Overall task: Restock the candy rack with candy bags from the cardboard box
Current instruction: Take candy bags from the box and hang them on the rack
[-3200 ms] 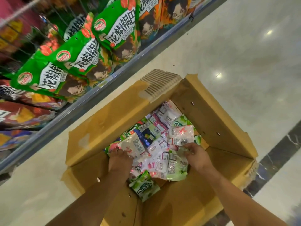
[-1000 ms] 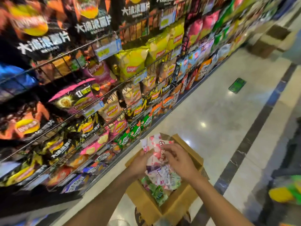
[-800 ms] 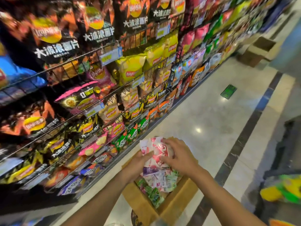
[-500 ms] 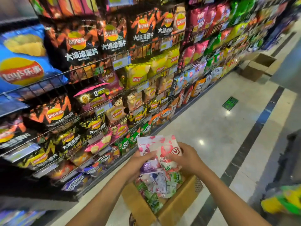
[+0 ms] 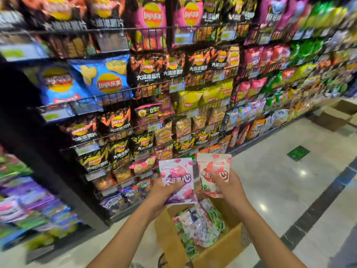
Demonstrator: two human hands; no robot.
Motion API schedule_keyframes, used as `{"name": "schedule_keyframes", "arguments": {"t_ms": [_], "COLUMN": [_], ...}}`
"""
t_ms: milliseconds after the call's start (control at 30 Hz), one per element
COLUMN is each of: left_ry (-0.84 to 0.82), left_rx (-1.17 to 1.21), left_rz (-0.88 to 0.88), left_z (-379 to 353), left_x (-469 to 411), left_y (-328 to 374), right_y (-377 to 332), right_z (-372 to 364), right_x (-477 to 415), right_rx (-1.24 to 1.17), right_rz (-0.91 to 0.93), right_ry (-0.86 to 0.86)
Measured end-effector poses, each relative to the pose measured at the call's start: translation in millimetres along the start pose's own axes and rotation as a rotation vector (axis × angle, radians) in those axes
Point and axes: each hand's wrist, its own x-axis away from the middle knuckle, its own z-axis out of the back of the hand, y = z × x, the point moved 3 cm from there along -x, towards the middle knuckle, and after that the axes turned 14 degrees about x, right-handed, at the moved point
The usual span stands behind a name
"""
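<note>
Two hands are raised at six o'clock of the view, each with one candy bag. The left hand (image 5: pixel 161 192) grips a glossy purple-and-pink candy bag (image 5: pixel 178 173), thumb clamped across its front; the other fingers are hidden behind it. The right hand (image 5: pixel 231 190) pinches a red-and-white candy bag (image 5: pixel 212 165) the same way, thumb on the front, remaining fingers out of sight. The two bags stand upright side by side, edges almost meeting, the red one at three o'clock of the purple. Directly below them an open brown cardboard box (image 5: pixel 226 246) sits on the pale polished floor (image 5: pixel 270 180), holding a jumbled heap of green, white and pink candy bags (image 5: pixel 201 223), too tangled to count. At twelve o'clock rises a black wire rack (image 5: pixel 202 78) crammed with crisp bags. A second brown cardboard box (image 5: pixel 335 118) lies at three o'clock, one green floor sticker (image 5: pixel 298 153) near it.
</note>
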Motion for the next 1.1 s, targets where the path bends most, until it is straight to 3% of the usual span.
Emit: {"name": "schedule_keyframes", "arguments": {"t_ms": [333,567,1100], "left_ry": [0.243,0.312,0.597], "left_rx": [-0.086,-0.045,0.028], "left_rz": [-0.196,-0.272,-0.456], "left_z": [48.0,104.9,315.7], "left_x": [101.4,159.3,354.3], "left_y": [46.2,72.2,127.4], "right_y": [-60.1,-99.4,-193.8], "right_z": [-57.5,-124.2,-366.4], "right_x": [52.8,79.4,194.7], "right_rx": [0.069,0.042,0.105], "right_rz": [0.163,0.262,0.433], "right_ry": [-0.155,-0.281,-0.548]}}
